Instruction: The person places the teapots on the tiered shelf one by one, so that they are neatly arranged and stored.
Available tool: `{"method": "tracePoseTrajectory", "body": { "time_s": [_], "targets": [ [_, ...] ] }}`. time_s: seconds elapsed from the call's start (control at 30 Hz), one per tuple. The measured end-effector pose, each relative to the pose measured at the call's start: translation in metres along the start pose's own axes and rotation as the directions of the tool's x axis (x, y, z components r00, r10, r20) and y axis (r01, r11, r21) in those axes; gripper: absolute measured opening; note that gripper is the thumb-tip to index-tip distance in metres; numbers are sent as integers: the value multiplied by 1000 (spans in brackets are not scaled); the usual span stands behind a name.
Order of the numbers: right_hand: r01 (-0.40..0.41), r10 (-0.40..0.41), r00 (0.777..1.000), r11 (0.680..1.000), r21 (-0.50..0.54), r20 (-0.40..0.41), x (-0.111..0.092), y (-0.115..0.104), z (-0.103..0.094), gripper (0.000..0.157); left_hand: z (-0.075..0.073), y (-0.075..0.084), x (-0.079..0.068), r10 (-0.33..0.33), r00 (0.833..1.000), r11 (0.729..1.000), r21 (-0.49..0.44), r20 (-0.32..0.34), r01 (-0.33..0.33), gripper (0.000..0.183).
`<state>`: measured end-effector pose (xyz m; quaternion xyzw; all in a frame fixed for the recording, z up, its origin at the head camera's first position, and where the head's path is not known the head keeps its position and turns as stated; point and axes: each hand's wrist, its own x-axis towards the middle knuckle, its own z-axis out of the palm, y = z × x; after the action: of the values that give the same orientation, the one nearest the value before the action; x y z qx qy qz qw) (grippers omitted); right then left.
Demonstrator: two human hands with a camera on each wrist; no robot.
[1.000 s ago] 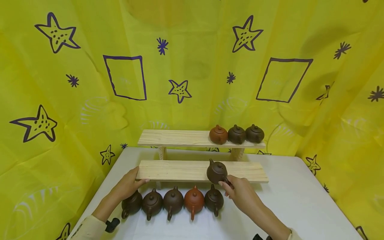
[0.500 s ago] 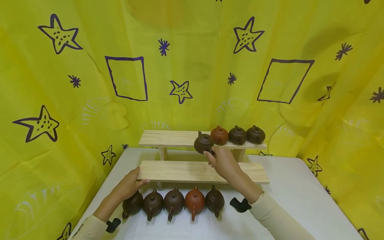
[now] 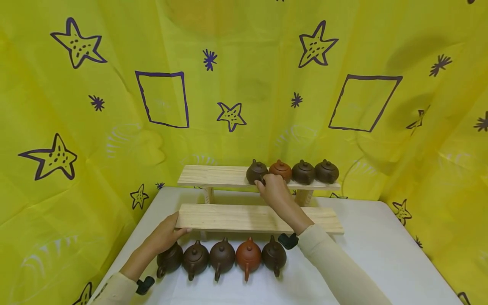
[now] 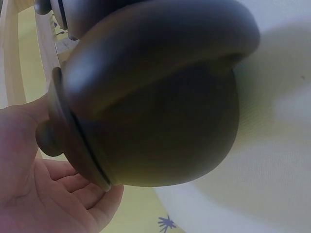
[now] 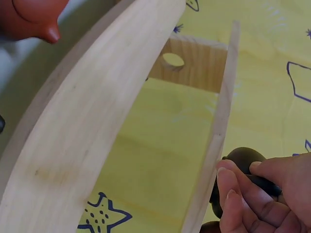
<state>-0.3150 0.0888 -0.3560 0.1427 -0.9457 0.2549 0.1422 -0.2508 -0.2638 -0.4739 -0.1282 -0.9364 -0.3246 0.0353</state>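
While the right hand [image 3: 275, 189] pinches its handle [image 5: 263, 183] between thumb and curled fingers, the dark teapot [image 3: 256, 173] is upright at the upper shelf [image 3: 213, 174], just left of an orange teapot [image 3: 283, 168]; whether the two touch, or whether the base bears fully on the wood, cannot be told. The left hand [image 3: 164, 232] lies at the left end of the lower shelf [image 3: 228, 217]; whether it clasps the plank or merely rests there is unclear.

The pot looks like unglazed clay, so it should be stiff and brittle, with modest weight for one hand. Its matte skin probably slips little, though the round belly offers no flat side to pinch. The handle is the sensible hold, but it leaves the weight hanging out front, so the wrist must resist tipping. The lid [image 3: 259, 165] appears to be a separate piece and could slide if the pot leans. A knock against its neighbour might chip either one.
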Motion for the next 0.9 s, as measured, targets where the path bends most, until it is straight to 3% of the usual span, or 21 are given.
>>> {"method": "tracePoseTrajectory", "body": {
  "time_s": [0.57, 0.9],
  "targets": [
    [-70, 72, 995, 997, -31, 65, 20, -4, 2, 37, -2, 4, -3, -11, 1000, 1000, -12, 10, 12, 72],
    [-98, 99, 994, 995, -30, 43, 23, -4, 7, 50, -1, 3, -1, -12, 1000, 1000, -18, 11, 12, 70]
  ]
}}
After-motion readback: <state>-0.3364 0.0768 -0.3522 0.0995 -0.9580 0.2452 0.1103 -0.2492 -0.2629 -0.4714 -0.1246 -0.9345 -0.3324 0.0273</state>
